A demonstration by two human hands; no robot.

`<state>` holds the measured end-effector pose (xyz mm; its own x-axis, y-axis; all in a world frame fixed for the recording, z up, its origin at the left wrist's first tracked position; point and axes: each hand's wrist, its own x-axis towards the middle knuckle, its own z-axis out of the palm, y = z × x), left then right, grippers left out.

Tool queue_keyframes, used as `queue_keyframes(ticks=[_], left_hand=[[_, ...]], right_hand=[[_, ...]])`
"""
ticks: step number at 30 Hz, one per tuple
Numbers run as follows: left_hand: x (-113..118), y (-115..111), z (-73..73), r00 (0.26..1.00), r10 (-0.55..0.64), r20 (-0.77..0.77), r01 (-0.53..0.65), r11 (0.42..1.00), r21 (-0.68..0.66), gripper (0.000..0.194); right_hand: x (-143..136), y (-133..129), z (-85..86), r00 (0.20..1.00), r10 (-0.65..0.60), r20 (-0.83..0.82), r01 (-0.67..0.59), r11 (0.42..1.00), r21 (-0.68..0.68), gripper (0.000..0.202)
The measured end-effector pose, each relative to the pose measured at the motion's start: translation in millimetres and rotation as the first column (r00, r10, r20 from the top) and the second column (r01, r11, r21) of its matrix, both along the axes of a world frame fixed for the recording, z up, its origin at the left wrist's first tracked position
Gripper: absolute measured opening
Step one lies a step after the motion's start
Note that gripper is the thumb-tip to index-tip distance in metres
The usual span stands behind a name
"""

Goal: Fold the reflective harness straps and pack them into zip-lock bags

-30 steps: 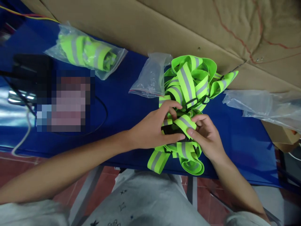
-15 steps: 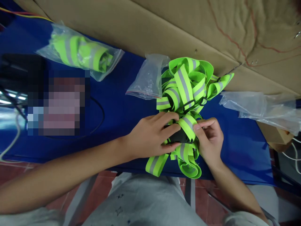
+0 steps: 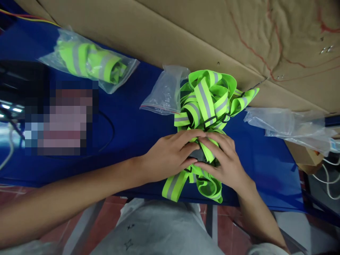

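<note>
The reflective straps (image 3: 204,95), yellow-green with a grey centre stripe, are found in a loose, looped pile on the blue table (image 3: 130,127), right of its middle and reaching from the tan panel (image 3: 186,42) down towards the near edge. Black slide buckles (image 3: 210,122) are seen on the straps. A black piece (image 3: 197,154) is noted in the lower part of the pile, partly covered by the fingers and by a short folded strap end.

The black piece is gripped by the left hand (image 3: 168,156) from its left side, with the fingers bent over the top and the thumb set at the lower edge. The folded strap beside it is held by the right hand (image 3: 227,159), which is closed around it from the other side, the thumb being pointed inward below. The fingertips of both hands are brought together at the top; whether they are touching cannot be told.

A clear zip bag (image 3: 167,90) is laid against the left side of the pile. Further left, a filled bag (image 3: 89,62) is observed, in which rolled straps of the same kind are contained. Clear plastic bags (image 3: 292,122) are located to the right of the pile, above an open cardboard box (image 3: 305,156). At far left, a pixelated item (image 3: 65,118) is recorded and cannot be identified; a black cable (image 3: 113,127) is looped beside it.
</note>
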<state>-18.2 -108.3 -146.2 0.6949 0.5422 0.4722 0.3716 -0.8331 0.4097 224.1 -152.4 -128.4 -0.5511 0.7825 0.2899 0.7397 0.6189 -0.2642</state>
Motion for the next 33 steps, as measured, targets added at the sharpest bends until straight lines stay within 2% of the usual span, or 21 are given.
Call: queue_keyframes(ticks=[7, 13, 17, 25, 33], left_hand=[[1, 1, 2.2, 1.0, -0.025, 0.001, 0.025, 1.0, 0.007, 0.027], [0, 4, -0.3, 0.999, -0.043, 0.018, 0.045, 0.99, -0.132, 0.03], [1, 2, -2.2, 0.997, -0.056, 0.052, 0.062, 0.99, -0.126, 0.029], [3, -2, -7.2, 0.997, -0.077, 0.011, 0.078, 0.99, -0.117, 0.025], [-3, 6, -4.2, 0.997, -0.071, -0.004, 0.069, 0.977, -0.203, 0.027]], right_hand=[[10, 0, 8.8, 0.999, -0.029, 0.043, 0.023, 0.99, 0.136, 0.064], [9, 2, 11.0, 0.999, 0.023, 0.044, -0.03, 0.988, 0.153, 0.061], [8, 2, 10.8, 0.998, 0.022, 0.052, -0.032, 0.983, 0.183, 0.06], [4, -2, 9.2, 0.994, 0.005, 0.109, -0.018, 0.993, 0.118, 0.046], [14, -1, 12.7, 0.994, 0.001, 0.107, -0.013, 0.993, 0.114, 0.057]])
